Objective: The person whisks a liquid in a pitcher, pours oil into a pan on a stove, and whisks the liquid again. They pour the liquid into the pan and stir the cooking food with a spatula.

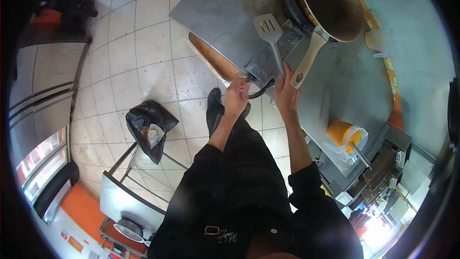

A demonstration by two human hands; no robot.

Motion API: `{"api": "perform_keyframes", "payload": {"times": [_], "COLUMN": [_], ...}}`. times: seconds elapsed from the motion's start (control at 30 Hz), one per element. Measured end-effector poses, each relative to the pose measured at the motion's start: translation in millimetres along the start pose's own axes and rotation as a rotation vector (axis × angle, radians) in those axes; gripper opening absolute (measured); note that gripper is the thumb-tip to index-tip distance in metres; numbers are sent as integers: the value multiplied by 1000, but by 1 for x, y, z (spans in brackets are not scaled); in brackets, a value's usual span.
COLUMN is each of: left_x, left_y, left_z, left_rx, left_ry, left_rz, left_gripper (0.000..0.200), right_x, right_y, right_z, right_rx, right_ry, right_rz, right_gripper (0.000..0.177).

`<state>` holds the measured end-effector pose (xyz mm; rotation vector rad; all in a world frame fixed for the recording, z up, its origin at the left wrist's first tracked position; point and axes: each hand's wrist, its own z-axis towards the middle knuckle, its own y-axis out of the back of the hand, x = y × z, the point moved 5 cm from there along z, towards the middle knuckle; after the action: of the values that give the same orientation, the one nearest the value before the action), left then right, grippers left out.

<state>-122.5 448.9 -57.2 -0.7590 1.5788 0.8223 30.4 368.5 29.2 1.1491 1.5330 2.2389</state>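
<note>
At the front corner of a small portable stove [262, 67], my left hand [237, 98] is closed, its fingertips at the stove's dark control knob, which they mostly hide. A black hose [261, 91] curves out between my hands. My right hand [287, 97] has its fingers around the lower handle of a grey slotted turner [269, 28], whose head points away from me over the metal counter. Beside that hand is the light handle of a frying pan [330, 5]. The pan rests, tilted, on a dark round pan or burner [293, 5] partly hidden beneath it.
On the metal counter [354, 86] stands a plastic tub of yellow-orange contents [342, 134] with a utensil in it. A shallow tray [215, 60] shows below the counter edge. A black bag [151, 127] hangs by a small table [127, 201] on the left.
</note>
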Motion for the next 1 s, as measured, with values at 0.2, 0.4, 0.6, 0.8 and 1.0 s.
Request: {"api": "perform_keyframes", "payload": {"times": [0.2,0.4,0.6,0.8,1.0], "left_x": [32,43,49,27,32], "left_y": [-16,-25,-22,-20,-25], "left_z": [-2,-1,-3,-9,-6], "left_rx": [-37,-53,6,-78,-63], "left_ry": [176,646,728,539,623], "left_rz": [-249,-756,-826,-428,-550], "left_gripper": [29,31,35,47,46], "right_x": [-23,-50,-72,-68,-47], "right_y": [4,21,29,33,72], "right_z": [-7,-6,-6,0,-5], "right_rx": [55,129,137,156,91], "right_ry": [19,137,171,223,280], "right_rz": [21,-127,-166,-196,-138], "right_gripper": [47,44,37,43,54]}}
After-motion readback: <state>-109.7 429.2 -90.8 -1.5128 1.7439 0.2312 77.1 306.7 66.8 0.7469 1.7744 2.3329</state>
